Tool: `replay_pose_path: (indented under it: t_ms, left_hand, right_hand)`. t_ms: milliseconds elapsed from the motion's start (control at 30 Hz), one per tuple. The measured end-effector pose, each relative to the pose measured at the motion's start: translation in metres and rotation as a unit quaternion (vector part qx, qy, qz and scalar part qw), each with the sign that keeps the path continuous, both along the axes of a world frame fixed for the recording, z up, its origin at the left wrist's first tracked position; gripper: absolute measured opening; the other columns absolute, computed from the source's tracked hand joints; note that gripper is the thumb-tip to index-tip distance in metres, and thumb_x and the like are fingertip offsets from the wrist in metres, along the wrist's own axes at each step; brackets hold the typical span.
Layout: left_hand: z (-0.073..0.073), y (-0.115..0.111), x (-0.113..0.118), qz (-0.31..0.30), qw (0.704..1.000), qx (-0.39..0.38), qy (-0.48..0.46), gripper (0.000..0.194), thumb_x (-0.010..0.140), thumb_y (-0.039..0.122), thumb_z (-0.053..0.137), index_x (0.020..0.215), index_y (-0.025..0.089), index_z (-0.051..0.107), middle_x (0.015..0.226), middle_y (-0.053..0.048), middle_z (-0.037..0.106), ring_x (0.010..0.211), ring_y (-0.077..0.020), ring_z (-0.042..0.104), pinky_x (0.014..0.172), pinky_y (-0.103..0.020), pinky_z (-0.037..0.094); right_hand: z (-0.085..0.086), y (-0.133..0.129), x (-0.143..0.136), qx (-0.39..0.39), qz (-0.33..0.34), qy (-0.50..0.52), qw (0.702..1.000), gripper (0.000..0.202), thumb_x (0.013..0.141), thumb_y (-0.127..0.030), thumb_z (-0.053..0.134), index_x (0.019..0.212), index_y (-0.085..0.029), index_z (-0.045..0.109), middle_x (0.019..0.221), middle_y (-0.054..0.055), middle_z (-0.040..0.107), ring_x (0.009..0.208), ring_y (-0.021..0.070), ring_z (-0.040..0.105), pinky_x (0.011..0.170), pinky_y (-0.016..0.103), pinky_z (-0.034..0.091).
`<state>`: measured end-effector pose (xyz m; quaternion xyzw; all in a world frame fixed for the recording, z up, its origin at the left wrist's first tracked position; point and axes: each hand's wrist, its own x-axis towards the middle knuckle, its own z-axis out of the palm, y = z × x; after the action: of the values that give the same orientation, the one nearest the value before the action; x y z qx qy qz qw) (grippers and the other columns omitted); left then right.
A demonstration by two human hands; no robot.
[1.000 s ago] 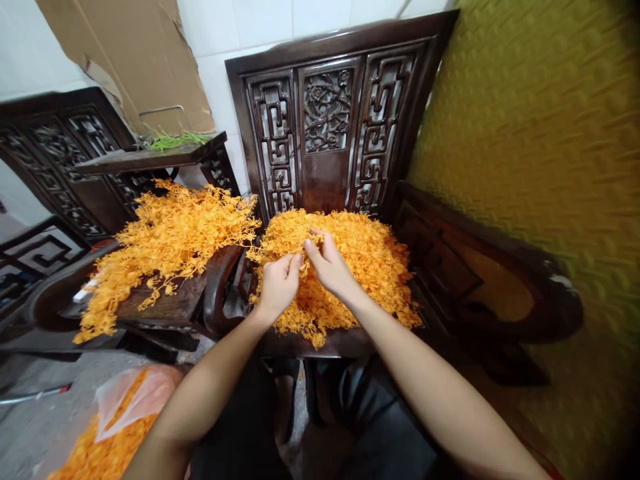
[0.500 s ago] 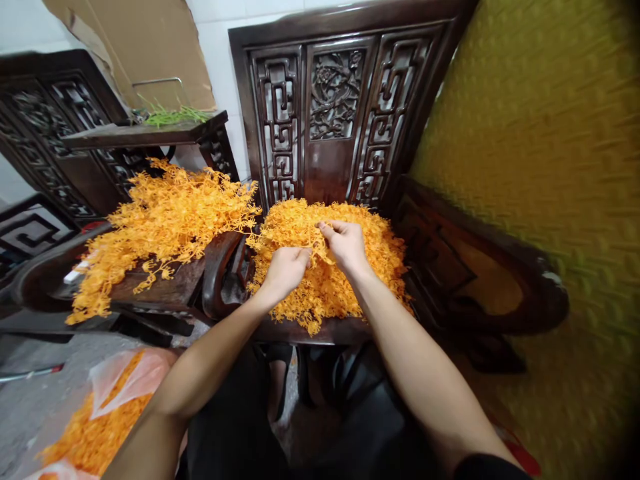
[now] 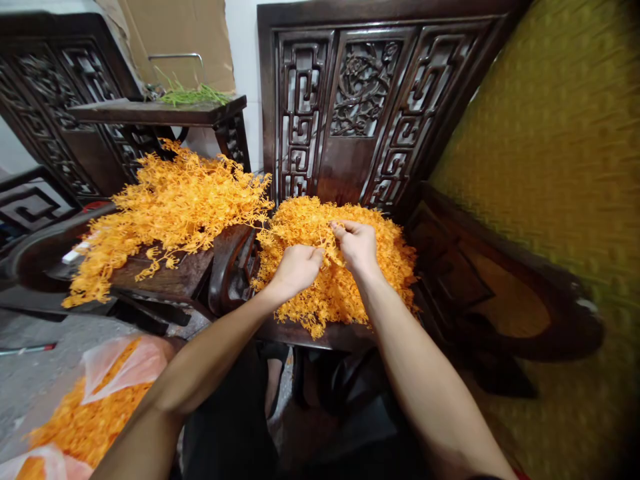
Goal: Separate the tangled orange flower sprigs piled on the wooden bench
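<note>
From here: L hand (image 3: pixel 300 270) & R hand (image 3: pixel 360 247), each grip pinched on orange sprig (image 3: pixel 328 249) over pile (image 3: pixel 345 300); heap (image 3: pixel 185 203) approx 9 o'clock, bag (image 3: pixel 147 360) at 8.

A white wall (image 3: pixel 245 40) stands at the far side, with brown cardboard (image 3: pixel 180 33) against it at far left. Before it are a dark, glossy wooden chair (image 3: pixel 345 167) with a carved openwork back, a similar chair back (image 3: pixel 85 150) farther left, and a small table (image 3: pixel 150 115) between. Grey floor (image 3: pixel 30 373) shows near left; a yellowish-brown textured surface (image 3: pixel 550 133) fills the right.
</note>
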<state>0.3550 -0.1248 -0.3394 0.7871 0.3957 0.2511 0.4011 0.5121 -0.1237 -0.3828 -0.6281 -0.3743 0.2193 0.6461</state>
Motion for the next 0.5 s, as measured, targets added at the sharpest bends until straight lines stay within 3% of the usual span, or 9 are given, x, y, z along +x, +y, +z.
replay_pose_path:
  t_ms: [100,233,333,433,500]
  left_hand:
    - [0.003,-0.003,-0.006,-0.001,1.000,-0.018,0.005,0.042,0.092,0.027,0.050,0.052,0.018,0.051,0.046,0.002,0.042,0.050,-0.0127,0.038,0.057,-0.029,0.022]
    - [0.001,-0.006,-0.025,-0.051,0.996,-0.069,-0.010,0.044,0.093,0.041,0.047,0.055,0.019,0.049,0.048,0.002,0.044,0.048,-0.0117,0.037,0.055,-0.028,0.024]
    - [-0.007,0.004,-0.034,-0.033,0.996,-0.070,-0.033,0.046,0.091,0.047,0.047,0.056,0.020,0.043,0.049,0.003,0.041,0.048,-0.0105,0.035,0.054,-0.028,0.023]
    - [-0.015,0.017,-0.034,-0.015,0.993,-0.083,-0.079,0.047,0.089,0.054,0.050,0.057,0.020,0.041,0.049,0.005,0.035,0.048,-0.0100,0.030,0.052,-0.027,0.021]
    - [-0.019,0.021,-0.031,-0.007,0.990,-0.098,-0.100,0.047,0.088,0.056,0.052,0.059,0.020,0.042,0.049,0.005,0.034,0.048,-0.0101,0.030,0.051,-0.026,0.021]
  right_hand:
    - [0.003,0.008,0.013,0.018,-0.035,0.030,0.999,0.024,0.072,-0.041,0.069,0.072,-0.017,0.069,0.060,0.000,0.058,0.060,0.0166,0.055,0.052,0.027,0.042]
    - [0.007,-0.005,0.058,0.079,-0.200,0.168,0.962,0.011,0.074,-0.024,0.070,0.071,-0.018,0.060,0.052,-0.005,0.046,0.049,0.0130,0.052,0.047,0.026,0.044]
    - [0.005,-0.024,0.082,0.109,-0.128,0.240,0.956,0.007,0.079,-0.022,0.068,0.080,-0.017,0.062,0.057,-0.005,0.045,0.048,0.0088,0.046,0.042,0.020,0.038]
    - [0.005,-0.034,0.080,0.091,-0.007,0.308,0.947,0.013,0.076,-0.020,0.069,0.088,-0.018,0.064,0.065,-0.004,0.046,0.049,0.0068,0.042,0.041,0.017,0.032]
    - [0.007,-0.034,0.073,0.088,0.050,0.334,0.937,0.020,0.073,-0.022,0.069,0.093,-0.020,0.065,0.070,-0.002,0.049,0.053,0.0082,0.044,0.043,0.018,0.037]
